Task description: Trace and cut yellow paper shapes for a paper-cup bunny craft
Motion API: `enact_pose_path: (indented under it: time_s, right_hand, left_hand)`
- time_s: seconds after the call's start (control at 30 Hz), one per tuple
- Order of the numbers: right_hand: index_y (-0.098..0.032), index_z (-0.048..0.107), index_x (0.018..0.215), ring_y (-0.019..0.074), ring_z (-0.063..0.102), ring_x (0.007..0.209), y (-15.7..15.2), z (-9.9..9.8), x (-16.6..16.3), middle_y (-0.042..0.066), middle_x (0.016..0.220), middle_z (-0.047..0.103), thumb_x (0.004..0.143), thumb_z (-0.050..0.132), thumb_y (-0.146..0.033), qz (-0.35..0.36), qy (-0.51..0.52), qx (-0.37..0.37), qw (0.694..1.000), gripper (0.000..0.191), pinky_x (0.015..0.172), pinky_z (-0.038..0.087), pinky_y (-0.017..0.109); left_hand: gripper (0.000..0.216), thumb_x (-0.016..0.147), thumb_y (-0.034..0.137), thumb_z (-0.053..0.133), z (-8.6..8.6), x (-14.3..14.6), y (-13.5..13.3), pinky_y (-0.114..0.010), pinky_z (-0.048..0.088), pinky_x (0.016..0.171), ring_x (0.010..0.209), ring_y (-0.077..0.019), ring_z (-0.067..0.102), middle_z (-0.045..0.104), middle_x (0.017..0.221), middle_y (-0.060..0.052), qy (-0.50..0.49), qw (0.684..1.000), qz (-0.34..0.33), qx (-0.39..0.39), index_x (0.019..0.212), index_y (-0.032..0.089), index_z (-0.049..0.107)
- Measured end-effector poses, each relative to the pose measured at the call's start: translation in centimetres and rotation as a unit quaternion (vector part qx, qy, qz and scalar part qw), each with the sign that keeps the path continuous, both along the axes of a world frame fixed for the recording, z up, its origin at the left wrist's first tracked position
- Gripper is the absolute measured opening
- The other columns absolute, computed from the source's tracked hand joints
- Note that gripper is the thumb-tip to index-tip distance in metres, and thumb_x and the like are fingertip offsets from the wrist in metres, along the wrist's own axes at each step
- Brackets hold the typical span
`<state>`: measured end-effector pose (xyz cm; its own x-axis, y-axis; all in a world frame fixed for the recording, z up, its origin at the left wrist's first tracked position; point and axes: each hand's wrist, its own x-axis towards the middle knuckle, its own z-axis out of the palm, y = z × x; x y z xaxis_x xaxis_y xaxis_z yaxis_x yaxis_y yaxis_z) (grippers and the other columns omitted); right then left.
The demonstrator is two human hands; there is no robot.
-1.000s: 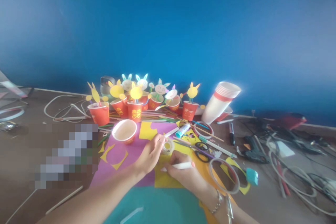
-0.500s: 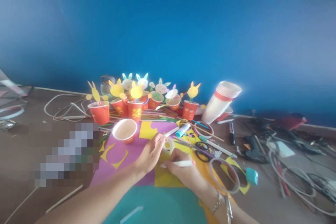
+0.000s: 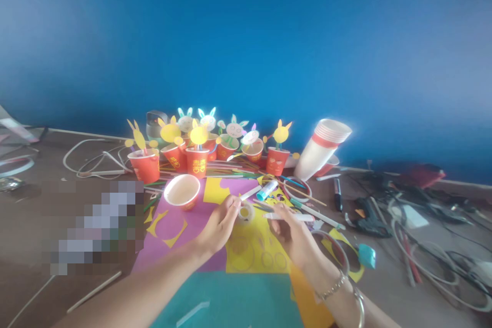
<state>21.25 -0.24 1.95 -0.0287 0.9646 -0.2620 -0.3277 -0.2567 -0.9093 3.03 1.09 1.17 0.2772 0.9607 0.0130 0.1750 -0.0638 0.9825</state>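
Observation:
A white marker (image 3: 295,217) is in my right hand (image 3: 294,233), whose fingers are closed around it above the right edge of the yellow paper (image 3: 255,238). Outlines of circles and long ear-like shapes show on that paper. My left hand (image 3: 219,223) pinches the rim of a small tape roll (image 3: 246,213), which rests on the paper's upper part. A white stick-like piece (image 3: 249,193) lies by the left fingertips; whether they touch it I cannot tell. Scissors, partly covered by my right hand, lie behind it.
Red paper cups (image 3: 198,162) with paper rabbit heads line the back, beside a leaning stack of white cups (image 3: 317,151). An upright paper cup (image 3: 182,192) stands on purple paper (image 3: 200,215). A glue stick (image 3: 267,190), tape ring and glue gun (image 3: 371,218) lie right.
My right hand has moved right and up with the marker, uncovering the drawn outlines on the yellow paper. My left hand and the tape roll have barely moved.

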Motion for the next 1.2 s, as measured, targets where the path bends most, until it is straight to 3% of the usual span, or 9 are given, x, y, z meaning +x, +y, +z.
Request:
enact_pose_path:
  time_s: [0.13,0.27,0.43,0.57,0.83,1.0,1.2]
  right_hand:
    - [-0.019,0.046,0.059,0.0071,0.035,0.044,-0.3,0.8,0.1,-0.007,0.049,0.043,0.067,0.069,-0.033,0.047,0.014,-0.026,0.998,0.029,0.042,0.025,0.02]
    - [-0.019,0.046,0.057,0.0071,0.036,0.041,-1.3,0.5,-0.5,-0.005,0.044,0.047,0.074,0.061,-0.04,0.071,-0.097,-0.056,0.991,0.03,0.042,0.025,0.021]
    - [-0.02,0.044,0.06,0.0076,0.038,0.041,-2.5,-1.1,-1.0,-0.007,0.044,0.044,0.07,0.06,-0.025,0.112,-0.242,0.036,0.963,0.019,0.041,0.025,0.02]
    - [-0.021,0.042,0.057,0.0081,0.038,0.044,-3.0,-2.1,-1.1,-0.007,0.048,0.042,0.069,0.06,-0.021,0.118,-0.311,0.083,0.939,0.021,0.04,0.028,0.02]
    - [-0.02,0.042,0.058,0.0088,0.04,0.047,-3.3,-3.1,-1.0,-0.006,0.052,0.043,0.072,0.058,-0.022,0.121,-0.337,0.111,0.927,0.021,0.047,0.039,0.021]
    - [-0.02,0.043,0.058,0.0088,0.042,0.047,-3.3,-3.2,-1.0,-0.006,0.052,0.042,0.072,0.059,-0.024,0.125,-0.326,0.112,0.93,0.021,0.045,0.037,0.019]
    - [-0.02,0.041,0.058,0.0083,0.038,0.048,-3.3,-2.9,-1.1,-0.006,0.053,0.042,0.072,0.056,-0.019,0.137,-0.374,0.115,0.91,0.02,0.043,0.031,0.019]
  left_hand:
    - [0.037,0.092,0.051,0.028,-0.1,0.0,0.1,-0.025,0.038,0.055,0.061,-0.0132,0.044,0.039,0.066,0.004,-0.01,1.0,-0.003,-0.009,0.084,0.021,0.047]
    - [0.036,0.092,0.051,0.027,-0.2,0.0,0.2,-0.024,0.037,0.054,0.061,-0.0131,0.043,0.038,0.066,0.004,-0.006,1.0,-0.002,-0.01,0.081,0.021,0.044]
    - [0.034,0.093,0.049,0.027,-0.3,0.0,0.2,-0.024,0.035,0.053,0.059,-0.012,0.04,0.035,0.064,0.006,-0.016,1.0,-0.014,-0.011,0.081,0.021,0.042]
    - [0.033,0.093,0.049,0.028,-0.4,0.0,0.2,-0.023,0.035,0.054,0.06,-0.0117,0.039,0.033,0.064,0.006,-0.025,0.999,-0.018,-0.01,0.079,0.021,0.042]
    - [0.032,0.093,0.049,0.028,-0.4,0.0,0.2,-0.022,0.033,0.052,0.057,-0.0106,0.036,0.031,0.063,0.006,-0.034,0.999,-0.023,-0.022,0.08,0.022,0.04]
    - [0.033,0.093,0.048,0.027,-0.6,0.0,0.2,-0.021,0.031,0.051,0.058,-0.0108,0.036,0.032,0.064,0.006,-0.027,0.999,-0.023,-0.009,0.08,0.021,0.041]
    - [0.032,0.093,0.048,0.027,-0.8,0.0,0.3,-0.021,0.031,0.05,0.057,-0.0109,0.037,0.033,0.064,0.006,-0.023,0.999,-0.019,-0.012,0.08,0.022,0.039]
